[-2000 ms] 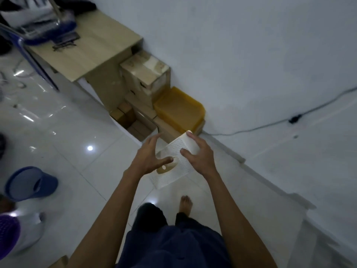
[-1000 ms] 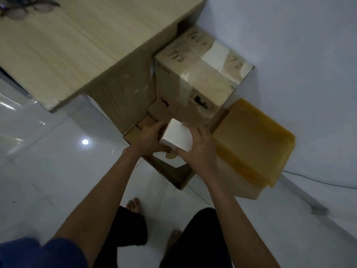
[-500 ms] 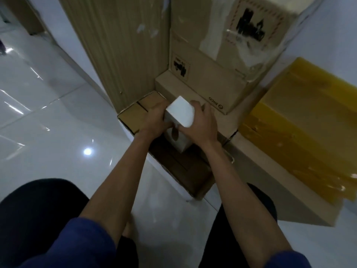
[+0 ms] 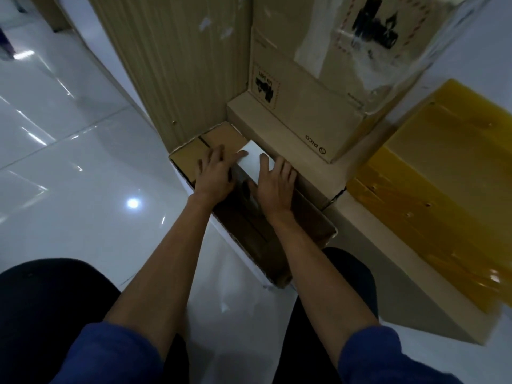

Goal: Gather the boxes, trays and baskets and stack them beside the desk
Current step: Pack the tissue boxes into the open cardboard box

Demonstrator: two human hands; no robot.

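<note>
**Head view: white box [image 4: 253,162] lying in open carton [image 4: 249,234], 2 hands on it**

Nearest the camera, 2 dark-trousered knees [image 4: 41,300] and 2 blue sleeves [image 4: 110,353] sit above a glossy white tiled floor [image 4: 69,176]. Both bare forearms reach forward.

The left hand [image 4: 214,174] is released, fingers spread and fairly straight, with fingertips touching the white box's left edge. The right hand [image 4: 274,184] is likewise unclenched, with straight fingers resting against the box's right edge.

The white box sits between them at the far end of the open carton, a low brown tray-like box on the floor with a dark interior. Just left of the white box, 2 small brown boxes [image 4: 191,159] lie in the same carton.

Behind, the open carton meets the desk's wood-grain side panel [image 4: 180,65]. Right of the panel stands a stack: a flat carton [image 4: 304,173], a PICO carton [image 4: 304,112] above it, and a taped carton [image 4: 360,37] on top. Further right, yellow trays [image 4: 443,176] rest on a pale box [image 4: 388,267].
</note>
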